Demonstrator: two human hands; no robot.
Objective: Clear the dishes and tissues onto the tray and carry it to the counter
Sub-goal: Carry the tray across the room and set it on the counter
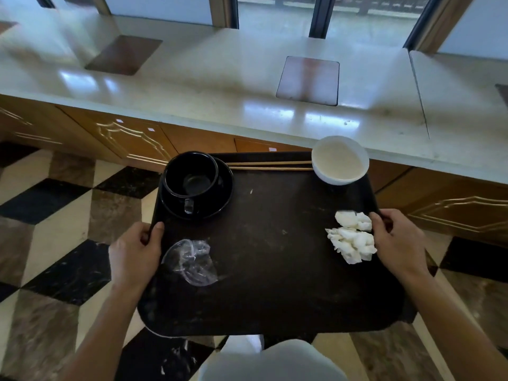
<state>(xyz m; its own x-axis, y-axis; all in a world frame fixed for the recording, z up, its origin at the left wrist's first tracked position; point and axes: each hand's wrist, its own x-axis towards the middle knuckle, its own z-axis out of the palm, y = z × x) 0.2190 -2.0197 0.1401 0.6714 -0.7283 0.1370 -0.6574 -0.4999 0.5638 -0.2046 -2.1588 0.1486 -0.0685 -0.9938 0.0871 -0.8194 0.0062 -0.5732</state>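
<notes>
Carry step: tray [275, 270] held by both side rims, left grip [137, 257] and right grip [395, 243] clamped on. Table [220, 105] just ahead; set-down probably next, kept level.

The fingers of the left hand [137, 251] and the right hand [395, 240] curl under the side edges of the tray [275, 270] and are hidden there (only the thumbs lie on top). The tray's near edge covers part of the person's pale clothing, itself cut off by the bottom of the frame. The clear plastic piece [192, 262] near the tray's left edge is too faint to identify, and the tissues [351, 237] by the right edge look slightly blurred.
</notes>
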